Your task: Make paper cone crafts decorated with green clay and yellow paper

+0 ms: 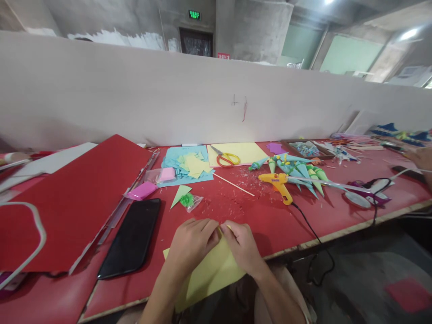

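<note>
A sheet of yellow paper [212, 274] lies at the table's front edge, partly hanging over it. My left hand [195, 243] has its fingers closed on the paper's upper edge. Right beside it, my right hand [243, 247] pinches the same edge between thumb and fingers; the two hands nearly touch. Beyond them are a pale green paper triangle [180, 195], a green item in clear wrap [187, 200] and a thin wooden stick [233, 184].
A black phone [131, 238] and large red sheets [74, 198] are at left. Scissors [225, 158] rest on yellow paper behind. An orange glue gun [278, 185], its cord and paper cones [300, 170] are at right. Another person's hand [420, 157] shows at far right.
</note>
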The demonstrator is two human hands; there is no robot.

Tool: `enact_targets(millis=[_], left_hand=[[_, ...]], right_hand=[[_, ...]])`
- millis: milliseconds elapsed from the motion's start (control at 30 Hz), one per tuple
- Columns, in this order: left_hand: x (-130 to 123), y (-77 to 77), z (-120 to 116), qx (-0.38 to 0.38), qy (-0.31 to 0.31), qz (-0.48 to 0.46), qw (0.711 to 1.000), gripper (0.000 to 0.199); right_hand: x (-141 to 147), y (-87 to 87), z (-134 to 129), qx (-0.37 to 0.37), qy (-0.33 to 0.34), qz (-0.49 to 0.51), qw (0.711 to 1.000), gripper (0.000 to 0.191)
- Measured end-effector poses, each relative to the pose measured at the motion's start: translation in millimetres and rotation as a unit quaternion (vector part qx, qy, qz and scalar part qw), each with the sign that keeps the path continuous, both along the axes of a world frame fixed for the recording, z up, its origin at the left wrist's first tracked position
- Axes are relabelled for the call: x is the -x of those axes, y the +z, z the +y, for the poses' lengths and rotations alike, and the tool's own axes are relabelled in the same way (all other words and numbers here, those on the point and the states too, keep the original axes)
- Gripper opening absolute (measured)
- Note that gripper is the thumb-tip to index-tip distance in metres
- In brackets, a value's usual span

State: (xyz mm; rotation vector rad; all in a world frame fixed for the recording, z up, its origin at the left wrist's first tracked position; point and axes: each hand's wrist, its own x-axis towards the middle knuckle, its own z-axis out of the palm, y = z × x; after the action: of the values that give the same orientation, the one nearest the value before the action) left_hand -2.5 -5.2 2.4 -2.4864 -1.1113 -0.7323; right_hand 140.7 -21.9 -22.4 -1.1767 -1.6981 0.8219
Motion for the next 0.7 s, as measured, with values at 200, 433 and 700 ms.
enact_targets(millis=[200,433,700], left_hand=[[14,7.3,3,0.002,0.036,0.004,0.999,0.021],[60,8.3,11,0.013,0.156,-0.013,0.988,0.022],[43,12.6,10,0.161,-0.002,-0.151,0.975,0.024]], right_hand=[[-14,0.5,4,0.002,-0.096,0.053,0.994,0.037],[-25,-0.3,9,0.007,-0.123,0.075,0.989,0.036],[-15,-1.2,5,-0.017,-0.06,0.02,0.998,0.038]])
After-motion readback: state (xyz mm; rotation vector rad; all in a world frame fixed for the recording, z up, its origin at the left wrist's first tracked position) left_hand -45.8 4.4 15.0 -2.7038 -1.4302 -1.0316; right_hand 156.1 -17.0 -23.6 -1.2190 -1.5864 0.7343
